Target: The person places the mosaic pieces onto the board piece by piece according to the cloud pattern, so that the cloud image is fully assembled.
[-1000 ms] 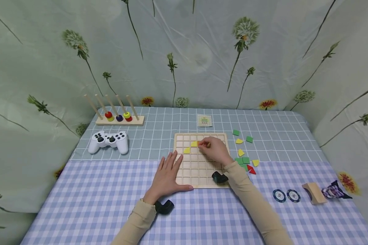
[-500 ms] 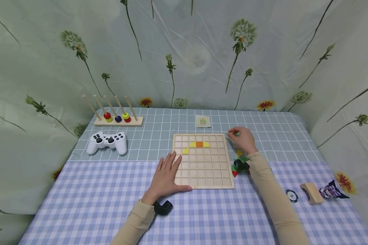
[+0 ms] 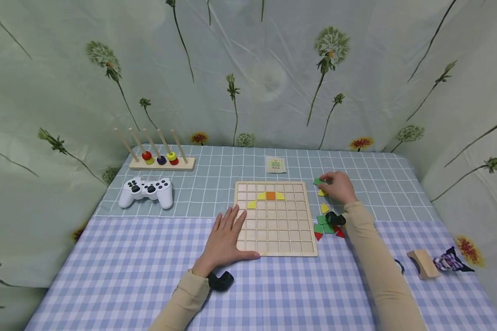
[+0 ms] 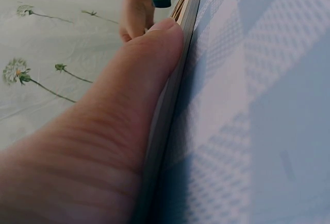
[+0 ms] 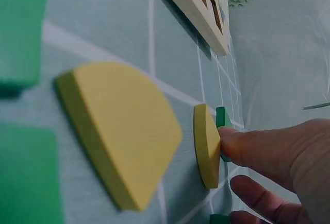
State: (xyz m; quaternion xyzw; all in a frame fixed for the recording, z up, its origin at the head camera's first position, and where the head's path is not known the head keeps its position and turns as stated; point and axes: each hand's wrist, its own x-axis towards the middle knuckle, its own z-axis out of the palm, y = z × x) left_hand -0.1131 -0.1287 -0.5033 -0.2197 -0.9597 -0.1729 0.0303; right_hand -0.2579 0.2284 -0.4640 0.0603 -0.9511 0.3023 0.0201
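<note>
Your right hand (image 3: 339, 187) had left the board (image 3: 287, 235) for a green tile (image 3: 316, 181): fingers bent, hold unclear, seemingly fetching. Your left hand (image 3: 224, 238) lay spread, gripping nothing.

- Grid board (image 3: 285, 235): my left hand (image 3: 225, 236) blocks its left edge down to the near-left corner; the middle and near-right cells give me open room.
- Upper cells: flat yellow tiles and an orange tile (image 3: 271, 196), low, passable from above.
- Right of board, far end: my right hand (image 3: 338, 187), green tile (image 3: 317, 181) at my fingertips, yellow tile (image 3: 322, 193) crowding my thumb.
- Right of board, near end: green tiles (image 3: 328, 228) and red triangles (image 3: 340, 233) clutter the side.
- Beyond board: narrow lane before the card (image 3: 276, 164).
- Left of board: wide lane, then controller (image 3: 147, 192).
- Board's near side: cloth runs free.
</note>
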